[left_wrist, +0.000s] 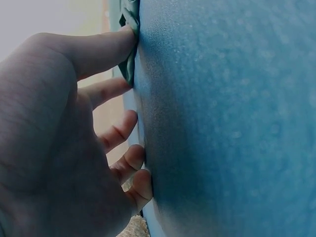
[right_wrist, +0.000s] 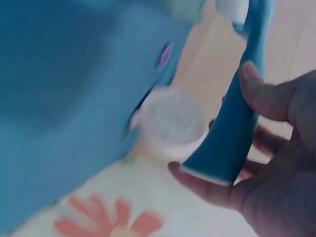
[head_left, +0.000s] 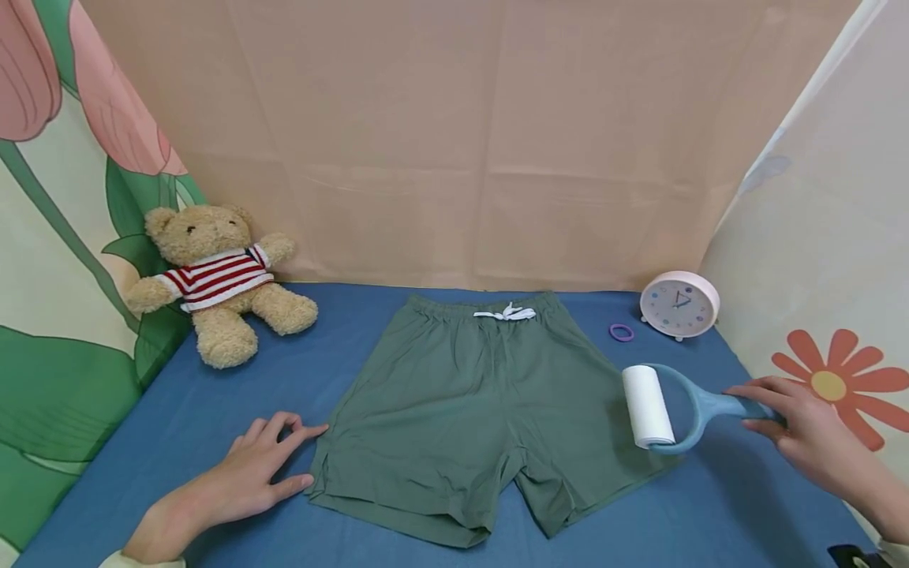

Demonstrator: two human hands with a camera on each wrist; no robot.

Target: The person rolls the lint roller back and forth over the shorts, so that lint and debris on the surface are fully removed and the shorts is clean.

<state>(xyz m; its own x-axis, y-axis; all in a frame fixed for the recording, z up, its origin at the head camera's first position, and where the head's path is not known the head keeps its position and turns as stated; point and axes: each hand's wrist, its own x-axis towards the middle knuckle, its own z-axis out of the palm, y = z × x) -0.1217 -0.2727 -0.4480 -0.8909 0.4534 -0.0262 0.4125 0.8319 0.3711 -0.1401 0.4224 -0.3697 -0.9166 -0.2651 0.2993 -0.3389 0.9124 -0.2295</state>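
Green drawstring shorts (head_left: 454,394) lie spread out on the blue cloth, waistband at the back and white drawstring tied in a bow. My left hand (head_left: 245,473) rests at their left edge, with thumb and forefinger apart and their tips touching the fabric. In the left wrist view the other fingers (left_wrist: 134,157) of that hand bend lightly against the cloth. My right hand (head_left: 809,426) grips the blue handle of a lint roller (head_left: 649,406). Its white roll is over the right leg of the shorts; I cannot tell whether it touches them. The right wrist view shows the handle (right_wrist: 227,133) between thumb and fingers.
A teddy bear (head_left: 220,276) in a striped shirt sits at the back left. At the back right stand a round pink clock (head_left: 679,305) and, beside it, a small purple ring (head_left: 621,333). Fabric walls (head_left: 461,142) enclose the back and both sides.
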